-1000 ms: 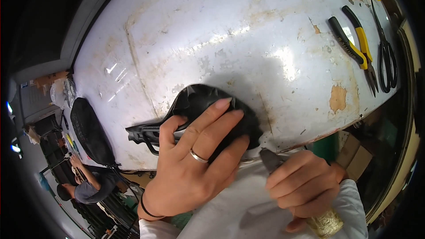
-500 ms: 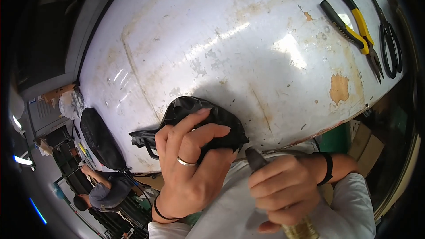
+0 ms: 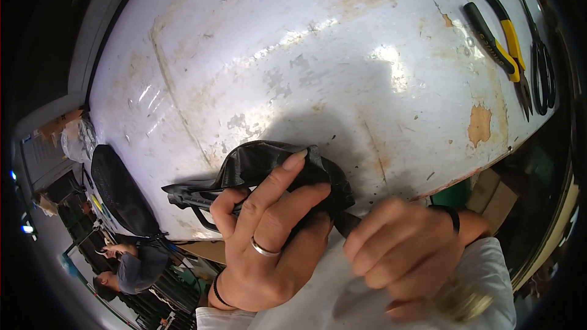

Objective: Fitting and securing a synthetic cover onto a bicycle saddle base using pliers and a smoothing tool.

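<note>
A black, crumpled leather-like piece [image 3: 247, 162] with a narrow strap or loop at its left lies at the near edge of the table. My left hand [image 3: 272, 238], with a ring on it, grips this piece, its fingers spread over the top and the thumb side pressed against the right part. In my right hand [image 3: 400, 250] is a tool, its dark flat end [image 3: 347, 223] close to the black piece's right edge. Whether that end touches the piece, I cannot tell. The tool's golden, blurred other end [image 3: 461, 300] sticks out below the fist.
The worn white table [image 3: 244, 55] has peeled patches. Pliers [image 3: 501, 43] with yellow-and-black handles and black scissors [image 3: 541, 67] lie at the right. A long black case [image 3: 122, 192] lies at the left edge. Beyond it, another person [image 3: 137, 269] works. Cardboard [image 3: 492, 195] stands below the right edge.
The black piece has been lifted and tilted a little, and my left hand's fingers have shifted on it. My right hand has turned with the tool, whose golden end swings right.
</note>
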